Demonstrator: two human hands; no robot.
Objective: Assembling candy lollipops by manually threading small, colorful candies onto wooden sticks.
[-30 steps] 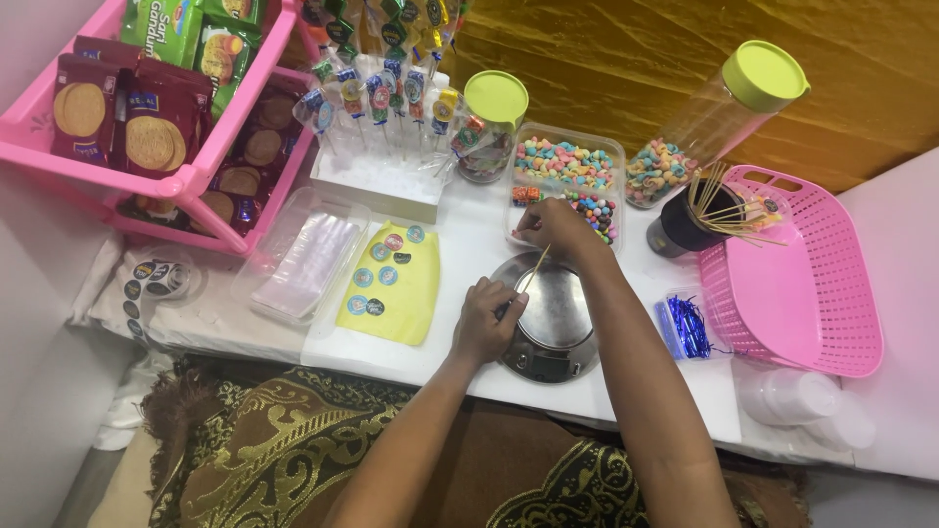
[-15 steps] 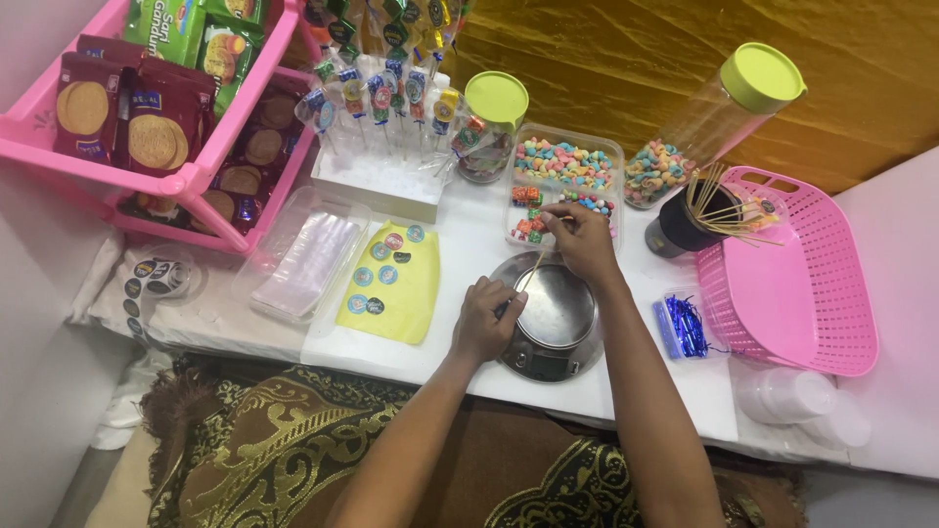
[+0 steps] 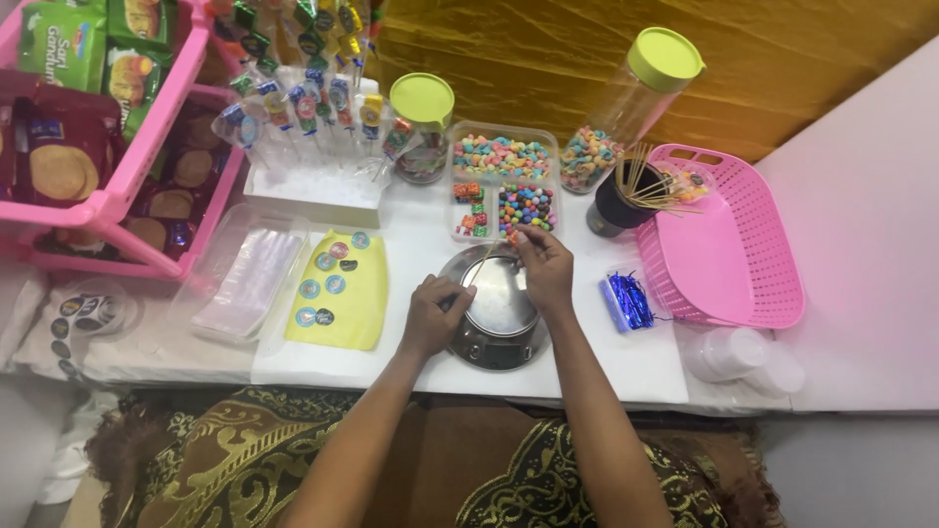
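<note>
Two hands: we keep both over the steel scale (image 3: 499, 313).
Left hand (image 3: 433, 315): pinches the thin skewer (image 3: 476, 269).
Right hand (image 3: 544, 266): pinches a candy (image 3: 512, 236), now nearer the candy tray (image 3: 504, 181).

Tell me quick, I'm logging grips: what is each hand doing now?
Left hand: closed on the lower end of a thin wooden skewer, over the round steel scale.
Right hand: pinching the skewer's upper end.

- The left hand (image 3: 430, 315) lies palm down, fingers curled in a loose pinch, forearm running up from the lower left.
- The right hand (image 3: 544, 266) reaches further forward, fingertips (image 3: 519, 238) pinched together, wrist bent slightly, forearm stretched from below.
</note>
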